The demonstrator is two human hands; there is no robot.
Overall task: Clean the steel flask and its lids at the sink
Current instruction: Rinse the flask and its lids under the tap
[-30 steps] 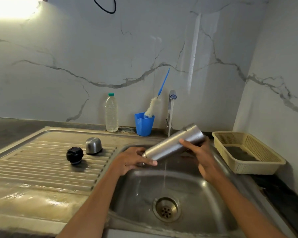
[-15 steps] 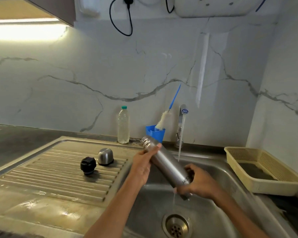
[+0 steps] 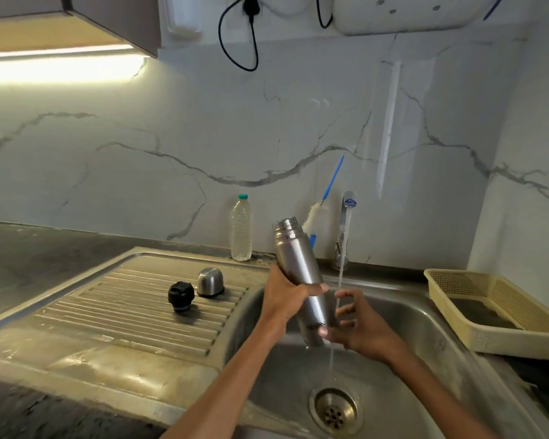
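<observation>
The steel flask (image 3: 293, 258) stands almost upright over the sink basin (image 3: 419, 337), open mouth up and leaning slightly left. My left hand (image 3: 284, 296) grips its middle. My right hand (image 3: 362, 327) is at its lower end, thumb touching the base, the fingers spread and loose under the water stream. Two lids sit on the ribbed drainboard (image 3: 124, 312): a black stopper (image 3: 180, 296) and a steel cap (image 3: 210, 281) behind it.
The tap (image 3: 347, 213) runs a thin stream down toward the drain (image 3: 335, 411). Behind the flask stand a bottle brush (image 3: 316, 213) in a blue cup (image 3: 312, 240) and a plastic water bottle (image 3: 241, 229). A cream basket (image 3: 520, 312) sits on the right counter.
The flask has swung from lying sideways with its mouth low to nearly upright with its mouth up. My right hand's fingers have loosened from the base.
</observation>
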